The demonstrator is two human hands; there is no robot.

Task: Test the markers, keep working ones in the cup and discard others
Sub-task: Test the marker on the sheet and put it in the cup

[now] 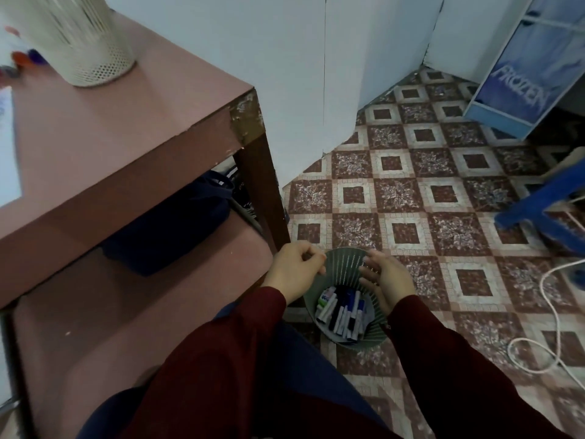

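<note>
A green ribbed bin (343, 267) stands on the tiled floor beside the table leg, with several markers (343, 315) lying in its bottom, mostly white barrels with dark or blue caps. My left hand (294, 270) hovers at the bin's left rim, fingers curled, and I see nothing in it. My right hand (384, 280) hangs over the bin's right side with relaxed, spread fingers, holding nothing. A white mesh cup (95, 49) stands on the pink table top (126, 122) at the upper left. A few blurred markers (27, 60) lie behind it.
A white sheet of paper (8, 147) lies at the table's left edge. A dark bag (171, 226) sits on the lower shelf. A blue stool (544, 213), a white cable (550, 315) and a blue storage unit (522, 80) are at the right.
</note>
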